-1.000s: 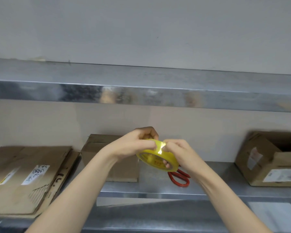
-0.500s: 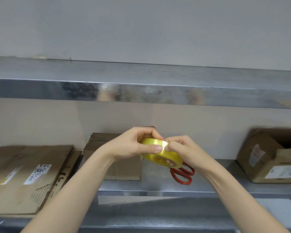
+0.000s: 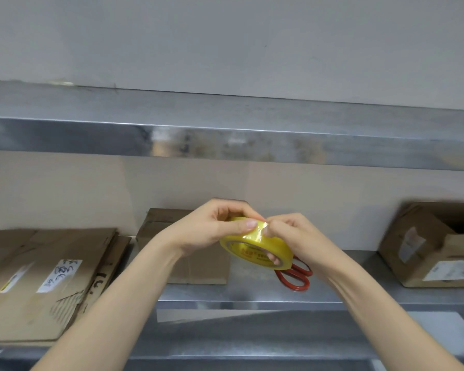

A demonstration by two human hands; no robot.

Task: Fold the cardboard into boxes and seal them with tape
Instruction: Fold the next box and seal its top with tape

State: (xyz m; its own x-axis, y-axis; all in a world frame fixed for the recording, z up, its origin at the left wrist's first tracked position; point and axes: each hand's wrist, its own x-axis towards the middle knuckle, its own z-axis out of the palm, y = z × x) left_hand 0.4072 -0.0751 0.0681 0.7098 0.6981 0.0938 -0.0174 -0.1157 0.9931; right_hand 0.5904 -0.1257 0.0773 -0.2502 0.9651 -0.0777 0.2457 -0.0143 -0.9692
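A yellow tape roll (image 3: 255,246) is held in the air in front of the lower metal shelf (image 3: 252,295). My left hand (image 3: 212,227) grips its top edge, thumb pressed on the outer band. My right hand (image 3: 292,236) holds the roll from the right, with fingers through its core and fingertips picking at the tape's surface beside my left thumb. Flattened cardboard (image 3: 38,279) lies on the left of the shelf. A small closed box (image 3: 198,269) stands behind my left hand.
Red-handled scissors (image 3: 295,279) lie on the shelf under my right wrist. An open box with labels (image 3: 434,247) sits at the right. An upper steel shelf (image 3: 225,129) runs across above the hands, against a pale wall.
Both hands stayed on the tape roll and turned it slightly; the roll's printed side now faces the camera more. The view shifted a little.
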